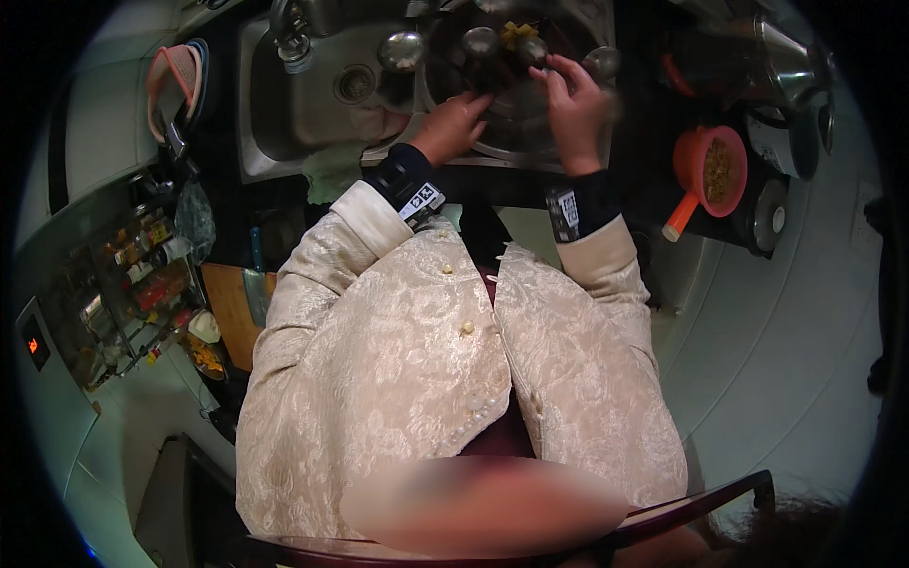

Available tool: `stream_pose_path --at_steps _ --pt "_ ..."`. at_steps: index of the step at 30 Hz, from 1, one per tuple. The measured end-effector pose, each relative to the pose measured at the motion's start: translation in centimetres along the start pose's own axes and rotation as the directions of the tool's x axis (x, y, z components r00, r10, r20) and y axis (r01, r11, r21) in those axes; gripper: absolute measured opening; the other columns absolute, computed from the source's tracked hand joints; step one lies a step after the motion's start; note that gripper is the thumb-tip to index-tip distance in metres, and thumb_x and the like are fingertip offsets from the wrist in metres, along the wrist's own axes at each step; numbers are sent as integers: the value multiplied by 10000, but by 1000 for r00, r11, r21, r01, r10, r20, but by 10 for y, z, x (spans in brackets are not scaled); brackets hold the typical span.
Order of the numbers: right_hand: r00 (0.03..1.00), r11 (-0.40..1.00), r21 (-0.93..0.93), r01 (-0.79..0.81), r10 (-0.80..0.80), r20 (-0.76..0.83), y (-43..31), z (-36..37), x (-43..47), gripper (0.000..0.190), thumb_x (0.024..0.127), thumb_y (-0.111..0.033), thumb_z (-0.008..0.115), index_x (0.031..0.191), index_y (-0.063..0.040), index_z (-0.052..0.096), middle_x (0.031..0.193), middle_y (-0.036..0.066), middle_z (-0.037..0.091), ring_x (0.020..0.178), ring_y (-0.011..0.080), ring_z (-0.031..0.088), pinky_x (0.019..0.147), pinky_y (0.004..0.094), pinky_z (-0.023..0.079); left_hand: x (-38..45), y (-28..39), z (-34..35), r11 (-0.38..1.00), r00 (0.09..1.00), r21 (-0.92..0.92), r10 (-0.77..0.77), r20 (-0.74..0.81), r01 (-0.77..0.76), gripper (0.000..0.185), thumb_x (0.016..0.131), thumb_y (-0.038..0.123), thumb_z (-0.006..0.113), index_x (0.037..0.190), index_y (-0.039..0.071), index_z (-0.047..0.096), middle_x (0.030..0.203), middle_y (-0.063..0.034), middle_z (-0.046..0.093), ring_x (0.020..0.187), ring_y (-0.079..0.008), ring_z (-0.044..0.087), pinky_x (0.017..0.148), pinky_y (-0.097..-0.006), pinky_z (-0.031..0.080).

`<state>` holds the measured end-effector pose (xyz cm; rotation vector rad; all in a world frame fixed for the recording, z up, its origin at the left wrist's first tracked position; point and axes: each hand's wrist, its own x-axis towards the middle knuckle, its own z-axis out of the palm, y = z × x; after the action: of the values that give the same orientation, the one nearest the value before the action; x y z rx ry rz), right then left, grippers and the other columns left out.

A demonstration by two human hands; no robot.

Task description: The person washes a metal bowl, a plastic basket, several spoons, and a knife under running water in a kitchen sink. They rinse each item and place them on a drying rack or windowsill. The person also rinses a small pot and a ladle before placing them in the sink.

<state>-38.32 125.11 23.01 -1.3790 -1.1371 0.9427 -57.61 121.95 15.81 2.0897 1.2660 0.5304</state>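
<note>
My left hand [453, 126] is over the near left part of a large dark round pan [515, 128] set at the right side of the steel sink. Its fingertips point into the pan, and whether they grip anything is too dim to tell. My right hand [577, 103] is above the pan's right side, thumb and fingers bent close to a small round shiny metal piece [531, 51]. Whether it holds that piece is unclear. Another rounded metal piece [481, 42] and a yellow piece [520, 32] are at the far side of the pan.
To the left are the sink basin [291, 135], faucet [292, 53], pink cloth [380, 122] and green cloth [334, 170]. A knife [256, 284] lies on a wooden cutting board [231, 305]. An orange handled strainer [685, 170] with food and a lidded pot [768, 216] stand right.
</note>
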Motion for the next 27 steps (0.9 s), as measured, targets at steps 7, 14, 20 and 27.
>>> stream_pose_path --at_steps 7,14,20,27 --pt "865 911 -284 -298 384 324 12 -20 -67 195 904 -134 590 976 32 661 826 143 692 679 181 708 593 285 534 2 2 0 1000 997 -10 -14 79 15 524 829 116 649 1337 98 520 1177 -182 581 1034 -387 594 863 -443 506" --pt "704 727 -45 -685 677 215 64 9 -34 407 902 -385 621 1097 -29 589 813 73 644 580 179 653 494 295 525 -6 10 7 989 998 -137 55 -36 -59 405 807 78 627 1206 27 573 1122 -188 583 996 -370 601 837 -420 513" --pt "675 705 -84 -705 702 228 74 20 -15 391 929 -391 559 1139 -62 584 754 82 633 512 176 629 403 284 496 -8 7 9 420 839 -785 -499 220 455 606 909 108 606 1453 48 344 1187 -168 577 960 -265 670 800 -373 554" --pt "871 877 60 -476 462 166 93 29 -16 307 940 -235 522 1200 -103 618 872 128 682 438 182 612 326 281 463 28 19 -8 109 738 -800 -476 479 590 827 916 313 660 1512 70 140 1218 -160 565 896 -296 682 773 -388 576"
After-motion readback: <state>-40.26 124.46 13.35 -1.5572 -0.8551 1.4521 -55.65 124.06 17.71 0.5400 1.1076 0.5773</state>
